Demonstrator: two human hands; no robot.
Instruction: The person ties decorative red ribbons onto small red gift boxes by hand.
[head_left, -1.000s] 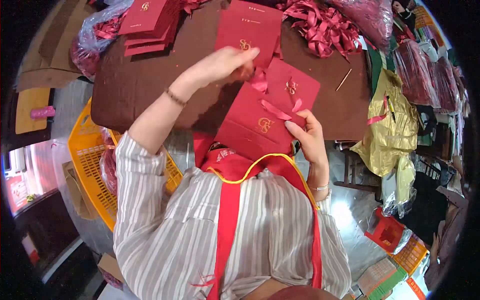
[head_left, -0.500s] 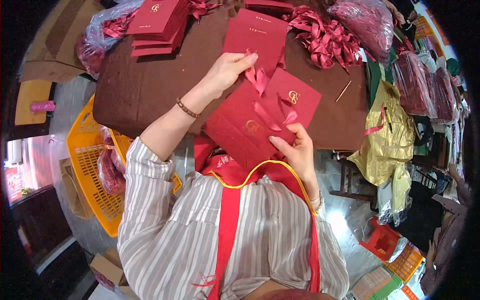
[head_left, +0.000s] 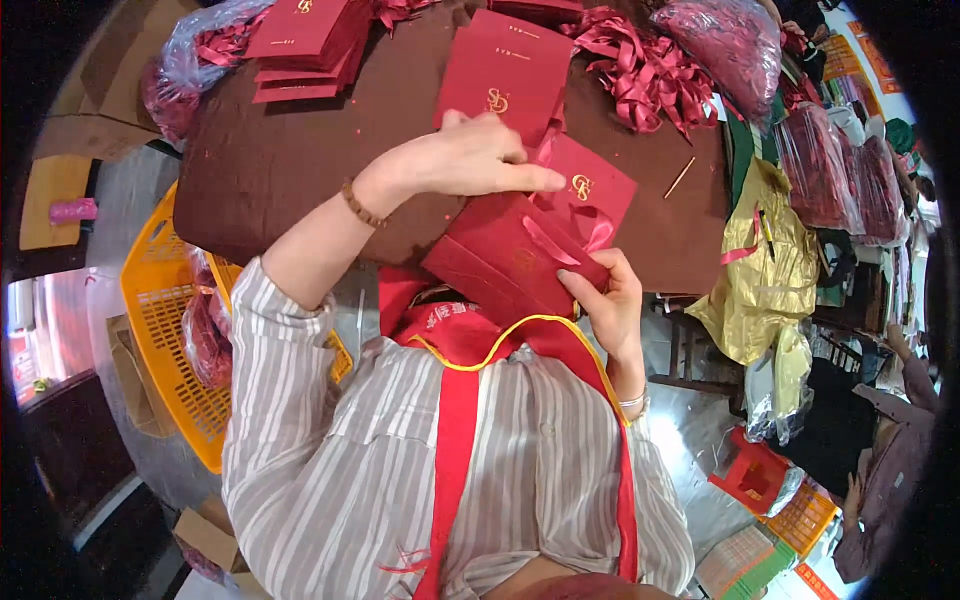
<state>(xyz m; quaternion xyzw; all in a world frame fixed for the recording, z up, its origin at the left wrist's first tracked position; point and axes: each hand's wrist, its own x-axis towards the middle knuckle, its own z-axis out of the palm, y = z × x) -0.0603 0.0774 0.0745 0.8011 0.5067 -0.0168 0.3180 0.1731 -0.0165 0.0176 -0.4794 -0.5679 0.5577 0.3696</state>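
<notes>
My right hand [head_left: 610, 300] grips the right edge of a dark red paper gift bag [head_left: 490, 255], thumb on its front. Pink ribbon [head_left: 548, 243] runs across the bag near its top edge. Just above the bag is my left hand [head_left: 480, 160], its fingers curled and the thumb reaching right. Pink ribbon shows beside these fingertips; what they pinch is hidden. Partly behind lies another red bag [head_left: 590, 175] with a gold emblem. More flat red bags [head_left: 505, 65] lie beyond my left hand.
A brown-covered table [head_left: 290, 190] spans the far side. It bears a stack of red bags [head_left: 310, 45], a heap of red ribbons [head_left: 640, 70] and a thin stick [head_left: 680, 177]. Yellow crates [head_left: 165, 330] stand at the left; gold wrapping [head_left: 755, 270] hangs at the right.
My left hand has moved right and nearer, over the bag's upper edge. The bag in my right hand has tilted and shifted slightly right. The gold emblem on the far bags is now uncovered.
</notes>
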